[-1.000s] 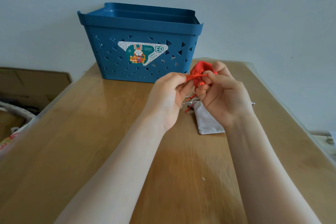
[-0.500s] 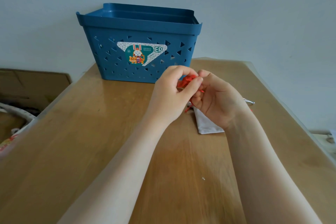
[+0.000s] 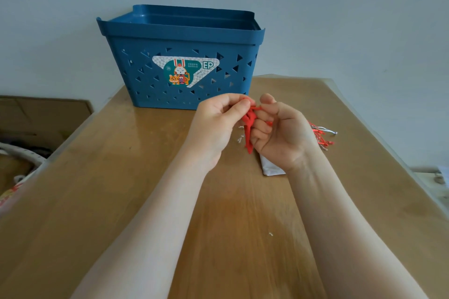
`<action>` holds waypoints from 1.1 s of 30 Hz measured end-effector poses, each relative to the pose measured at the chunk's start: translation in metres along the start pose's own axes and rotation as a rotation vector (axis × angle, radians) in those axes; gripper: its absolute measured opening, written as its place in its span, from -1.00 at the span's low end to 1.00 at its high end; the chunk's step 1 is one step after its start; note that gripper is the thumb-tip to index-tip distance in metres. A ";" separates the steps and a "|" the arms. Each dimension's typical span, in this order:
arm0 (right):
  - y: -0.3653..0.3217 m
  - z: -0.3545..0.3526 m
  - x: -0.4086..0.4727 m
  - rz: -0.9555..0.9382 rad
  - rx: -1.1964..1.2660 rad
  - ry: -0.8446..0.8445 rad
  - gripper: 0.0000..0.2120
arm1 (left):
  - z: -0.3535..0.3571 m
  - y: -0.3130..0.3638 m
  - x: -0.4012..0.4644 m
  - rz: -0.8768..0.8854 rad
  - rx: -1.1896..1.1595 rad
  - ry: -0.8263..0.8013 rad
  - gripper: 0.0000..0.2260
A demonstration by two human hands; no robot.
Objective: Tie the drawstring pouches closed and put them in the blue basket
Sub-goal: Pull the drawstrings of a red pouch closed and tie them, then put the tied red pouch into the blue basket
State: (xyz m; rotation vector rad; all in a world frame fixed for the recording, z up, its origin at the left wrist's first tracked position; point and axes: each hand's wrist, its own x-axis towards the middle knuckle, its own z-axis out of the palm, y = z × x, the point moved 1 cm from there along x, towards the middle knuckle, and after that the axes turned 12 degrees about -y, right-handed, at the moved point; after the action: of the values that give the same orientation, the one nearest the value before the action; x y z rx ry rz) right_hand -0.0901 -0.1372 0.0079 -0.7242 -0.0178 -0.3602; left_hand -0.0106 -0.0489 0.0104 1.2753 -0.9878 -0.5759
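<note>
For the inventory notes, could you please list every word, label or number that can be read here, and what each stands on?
"EP": on the sticker on the front of the blue basket.
Small print in the sticker's green patch: too small to read.
Round emblem at the sticker's left: unreadable.
No other text visible.

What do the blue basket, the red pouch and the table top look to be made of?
Blue basket: apparently moulded plastic, matte, with triangular cut-outs and a printed sticker. Red pouch: seemingly soft fabric, crumpled between the left hand and right hand. Table: wood-grain look with a glossy sheen, possibly varnish or a clear cover.
</note>
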 end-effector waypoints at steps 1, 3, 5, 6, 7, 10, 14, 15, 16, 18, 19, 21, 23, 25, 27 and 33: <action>0.000 0.000 0.000 -0.009 0.012 -0.021 -0.84 | 0.000 0.001 0.000 -0.001 -0.025 0.003 -0.85; -0.001 0.001 0.001 -0.021 -0.038 -0.039 -0.85 | 0.000 0.004 -0.001 -0.004 -0.085 -0.001 -0.86; -0.004 0.001 0.001 -0.032 -0.113 -0.042 -0.83 | 0.000 0.009 -0.002 0.003 -0.085 -0.015 -0.85; -0.006 0.001 -0.001 -0.037 -0.141 -0.045 -0.81 | 0.000 0.011 -0.003 0.008 -0.092 -0.026 -0.83; -0.009 0.001 -0.002 -0.043 -0.166 -0.051 -0.78 | 0.000 0.013 -0.003 0.013 -0.117 -0.039 -0.81; -0.016 0.000 -0.006 -0.046 -0.225 -0.021 -0.79 | 0.002 0.019 -0.009 0.046 -0.097 -0.136 -0.82; -0.020 -0.005 -0.005 0.012 -0.086 0.083 -0.72 | 0.006 0.005 -0.012 0.109 0.255 -0.200 -0.78; -0.020 -0.006 -0.005 0.008 -0.082 0.086 -0.64 | 0.007 0.002 -0.013 0.118 0.274 -0.188 -0.74; -0.021 -0.007 -0.006 0.007 -0.087 0.084 -0.57 | 0.009 0.000 -0.013 0.133 0.259 -0.173 -0.72; -0.022 -0.002 -0.009 0.005 -0.099 0.064 -0.62 | 0.013 0.001 -0.014 0.173 0.156 -0.152 -0.72; -0.022 -0.002 -0.008 0.000 -0.092 0.052 -0.72 | 0.014 0.003 -0.014 0.213 0.106 -0.140 -0.74; -0.023 -0.004 -0.007 -0.029 -0.123 0.083 -0.75 | 0.012 0.008 -0.014 0.311 0.099 -0.083 -0.78; -0.022 -0.014 -0.002 -0.097 -0.252 0.256 -0.87 | 0.006 0.009 -0.013 0.336 0.127 -0.012 -0.80; -0.023 -0.025 0.000 -0.146 -0.483 0.457 -0.77 | 0.000 0.006 -0.011 0.314 0.120 0.072 -0.79; -0.025 -0.028 0.000 -0.190 -0.643 0.528 -0.74 | -0.005 0.003 -0.007 0.296 0.127 0.160 -0.78; -0.030 -0.019 0.015 -0.155 -0.896 0.376 -0.86 | -0.011 0.010 0.022 0.221 0.256 0.261 -0.76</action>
State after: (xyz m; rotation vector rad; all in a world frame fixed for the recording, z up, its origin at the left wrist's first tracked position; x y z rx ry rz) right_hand -0.0883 -0.1750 0.0153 -1.5324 0.4723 -0.6600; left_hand 0.0079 -0.0588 0.0267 1.4025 -0.9871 -0.1087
